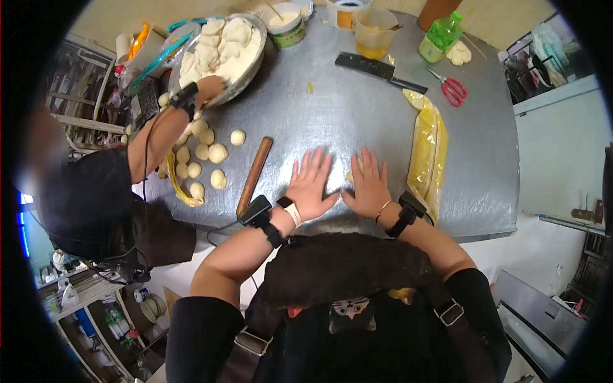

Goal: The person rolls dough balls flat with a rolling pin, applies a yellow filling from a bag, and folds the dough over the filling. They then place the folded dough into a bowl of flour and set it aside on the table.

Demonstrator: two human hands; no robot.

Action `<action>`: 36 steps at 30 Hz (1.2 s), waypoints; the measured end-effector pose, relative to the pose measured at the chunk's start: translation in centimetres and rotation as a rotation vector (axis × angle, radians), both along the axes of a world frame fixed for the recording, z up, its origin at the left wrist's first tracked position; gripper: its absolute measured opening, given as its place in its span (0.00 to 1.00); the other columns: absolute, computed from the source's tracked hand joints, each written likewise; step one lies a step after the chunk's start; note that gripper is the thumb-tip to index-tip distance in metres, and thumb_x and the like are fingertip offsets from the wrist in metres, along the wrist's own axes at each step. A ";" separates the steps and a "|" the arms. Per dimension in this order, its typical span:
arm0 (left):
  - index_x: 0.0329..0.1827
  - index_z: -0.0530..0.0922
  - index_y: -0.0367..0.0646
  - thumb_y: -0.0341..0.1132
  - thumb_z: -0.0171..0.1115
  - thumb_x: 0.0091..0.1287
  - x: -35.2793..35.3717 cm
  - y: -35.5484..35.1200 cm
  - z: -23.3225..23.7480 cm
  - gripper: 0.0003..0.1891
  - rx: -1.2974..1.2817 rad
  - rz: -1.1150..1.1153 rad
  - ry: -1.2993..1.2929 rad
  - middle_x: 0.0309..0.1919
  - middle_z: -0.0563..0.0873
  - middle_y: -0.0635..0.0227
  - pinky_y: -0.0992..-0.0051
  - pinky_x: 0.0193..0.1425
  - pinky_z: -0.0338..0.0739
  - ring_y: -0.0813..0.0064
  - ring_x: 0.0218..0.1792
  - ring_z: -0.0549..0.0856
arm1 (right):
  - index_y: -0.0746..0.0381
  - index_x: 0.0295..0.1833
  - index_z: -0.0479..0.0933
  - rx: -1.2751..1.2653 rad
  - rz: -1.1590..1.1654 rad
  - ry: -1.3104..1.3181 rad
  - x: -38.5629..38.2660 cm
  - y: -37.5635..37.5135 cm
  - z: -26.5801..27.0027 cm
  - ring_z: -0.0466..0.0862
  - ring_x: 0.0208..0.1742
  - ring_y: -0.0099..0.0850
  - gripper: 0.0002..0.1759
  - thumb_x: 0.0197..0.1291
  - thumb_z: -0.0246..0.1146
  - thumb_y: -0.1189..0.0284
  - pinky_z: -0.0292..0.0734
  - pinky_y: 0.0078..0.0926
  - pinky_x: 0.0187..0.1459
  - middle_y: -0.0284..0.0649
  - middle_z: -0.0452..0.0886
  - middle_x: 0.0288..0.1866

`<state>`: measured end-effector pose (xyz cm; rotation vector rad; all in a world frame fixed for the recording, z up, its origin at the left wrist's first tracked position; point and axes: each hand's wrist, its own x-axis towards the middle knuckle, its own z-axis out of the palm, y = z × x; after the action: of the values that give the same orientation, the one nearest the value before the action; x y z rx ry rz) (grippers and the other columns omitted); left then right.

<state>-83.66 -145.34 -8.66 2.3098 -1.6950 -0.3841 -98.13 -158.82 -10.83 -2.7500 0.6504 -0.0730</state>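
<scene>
My left hand (311, 185) lies on the metal table (306, 115) with its fingers spread, holding nothing. Beside it on the right, my right hand (368, 183) is stretched out, palm down, over a small piece of dough (350, 175) that shows at its left edge and is mostly covered. A wooden rolling pin (255, 173) lies left of my left hand. Several dough balls (218, 153) sit beyond the pin. To the right of my right hand is a yellow plastic bag (428, 150), long and folded.
At the left a co-worker's hand (210, 89) reaches to a large bowl of dough (254, 67). A cleaver (365, 66), red-handled scissors (453, 91), a green bottle (440, 38), a plastic jug (373, 41) and a white tub (286, 33) stand or lie toward the back.
</scene>
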 end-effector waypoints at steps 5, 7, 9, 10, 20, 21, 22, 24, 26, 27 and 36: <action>0.79 0.54 0.42 0.56 0.57 0.68 1.3 -1.0 -5.2 0.43 0.074 -0.107 -0.041 0.80 0.49 0.48 0.44 0.78 0.47 0.41 0.79 0.48 | 0.62 0.79 0.50 0.104 0.097 0.066 3.6 -2.4 -4.2 0.44 0.82 0.56 0.50 0.60 0.63 0.50 0.43 0.62 0.75 0.57 0.44 0.82; 0.79 0.57 0.49 0.54 0.56 0.69 2.4 -0.8 -4.3 0.38 0.147 -0.062 0.152 0.79 0.50 0.48 0.47 0.79 0.42 0.43 0.79 0.47 | 0.61 0.80 0.48 0.323 0.073 0.206 3.7 -2.5 -1.0 0.43 0.82 0.57 0.50 0.61 0.62 0.50 0.42 0.62 0.75 0.58 0.43 0.82; 0.76 0.61 0.44 0.49 0.56 0.69 5.9 1.3 -2.3 0.35 -0.256 0.108 0.215 0.77 0.57 0.45 0.50 0.79 0.46 0.42 0.77 0.53 | 0.61 0.80 0.49 0.362 -0.031 -0.188 1.3 -5.1 -1.9 0.45 0.81 0.55 0.47 0.63 0.62 0.52 0.44 0.61 0.75 0.58 0.46 0.81; 0.71 0.65 0.36 0.45 0.63 0.64 6.9 2.5 0.0 0.35 -0.252 0.403 0.168 0.71 0.66 0.44 0.51 0.74 0.58 0.40 0.71 0.63 | 0.61 0.79 0.51 0.332 -0.058 -0.365 -0.4 -6.1 -1.9 0.48 0.81 0.56 0.46 0.62 0.63 0.53 0.45 0.61 0.75 0.58 0.48 0.80; 0.53 0.80 0.43 0.39 0.71 0.60 3.1 5.1 3.3 0.20 -0.137 0.151 0.176 0.45 0.85 0.61 0.65 0.46 0.81 0.56 0.43 0.85 | 0.57 0.68 0.69 0.100 0.164 -0.253 -2.4 -3.7 7.4 0.72 0.64 0.49 0.37 0.52 0.72 0.63 0.70 0.39 0.62 0.47 0.72 0.63; 0.52 0.82 0.45 0.40 0.71 0.59 2.5 3.3 3.7 0.19 -0.159 0.050 0.186 0.44 0.86 0.64 0.66 0.44 0.81 0.58 0.40 0.86 | 0.57 0.68 0.70 0.237 0.186 -0.133 -1.8 -4.0 5.8 0.74 0.61 0.47 0.37 0.52 0.72 0.62 0.72 0.38 0.60 0.45 0.74 0.60; 0.51 0.82 0.44 0.40 0.71 0.58 2.0 2.3 3.3 0.18 -0.140 0.041 0.186 0.44 0.86 0.65 0.66 0.44 0.81 0.58 0.40 0.86 | 0.56 0.68 0.70 0.372 0.201 -0.015 -1.5 -4.0 4.3 0.76 0.59 0.46 0.37 0.52 0.72 0.62 0.74 0.37 0.58 0.44 0.75 0.57; 0.52 0.82 0.43 0.41 0.72 0.58 1.9 1.1 2.1 0.21 -0.125 0.050 0.170 0.48 0.84 0.63 0.64 0.48 0.80 0.57 0.45 0.84 | 0.57 0.67 0.70 0.283 0.185 -0.111 -2.5 -4.8 2.3 0.77 0.55 0.44 0.36 0.52 0.72 0.63 0.76 0.35 0.54 0.43 0.76 0.52; 0.58 0.79 0.42 0.42 0.71 0.58 1.8 0.9 0.8 0.26 -0.110 0.089 0.149 0.57 0.82 0.59 0.62 0.56 0.78 0.53 0.54 0.82 | 0.58 0.67 0.71 0.232 0.141 -0.165 -2.7 -5.1 0.5 0.77 0.55 0.44 0.35 0.53 0.71 0.62 0.75 0.37 0.55 0.43 0.76 0.53; 0.62 0.76 0.40 0.43 0.70 0.59 1.4 0.8 -0.6 0.29 -0.100 0.168 0.087 0.62 0.77 0.56 0.60 0.60 0.75 0.50 0.59 0.78 | 0.58 0.67 0.71 0.227 0.103 -0.168 -2.7 -4.8 -0.3 0.76 0.58 0.44 0.35 0.54 0.70 0.61 0.74 0.39 0.57 0.44 0.75 0.56; 0.63 0.74 0.41 0.48 0.61 0.65 13.6 -11.6 -5.8 0.27 -0.251 0.358 -0.443 0.65 0.75 0.53 0.52 0.70 0.61 0.50 0.65 0.71 | 0.60 0.64 0.73 -0.331 -0.301 -0.262 12.2 -13.2 -3.8 0.68 0.70 0.47 0.32 0.60 0.63 0.52 0.61 0.54 0.69 0.49 0.69 0.70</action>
<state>-70.10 -156.95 -14.48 2.5528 -1.3427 0.4146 -85.91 -172.05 -14.60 -2.8453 1.0491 -0.6504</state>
